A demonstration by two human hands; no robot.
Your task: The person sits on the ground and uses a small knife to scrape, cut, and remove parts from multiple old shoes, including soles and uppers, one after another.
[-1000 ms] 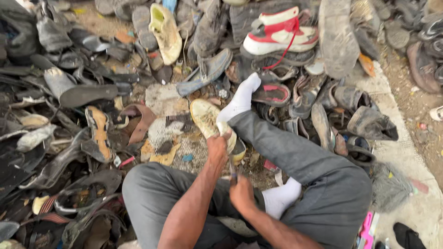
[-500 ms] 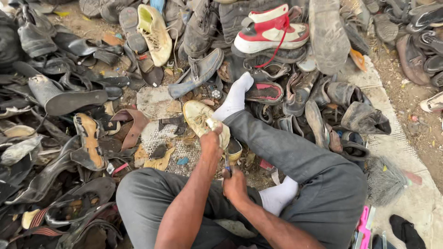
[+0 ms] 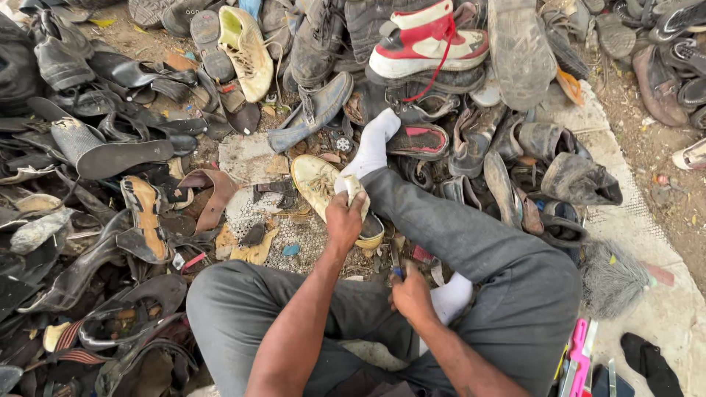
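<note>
I sit on the ground in grey trousers and white socks. My left hand (image 3: 344, 218) grips the edge of a worn cream shoe (image 3: 318, 185) that rests beside my outstretched right leg, sole side partly turned up. My right hand (image 3: 412, 294) is closed around a small thin tool with a blue handle (image 3: 397, 266), held just below the shoe near my knee. The tool's tip points up toward the shoe's rim.
Heaps of old shoes, sandals and loose soles ring me on the left and ahead, among them a red and white high-top sneaker (image 3: 426, 44) and a yellowish sneaker (image 3: 244, 50). A brush (image 3: 614, 278) and pink-handled tools (image 3: 577, 356) lie at my right.
The view has shifted slightly. My left hand stays on the cream shoe, and my right hand with the tool has moved a little to the right.
</note>
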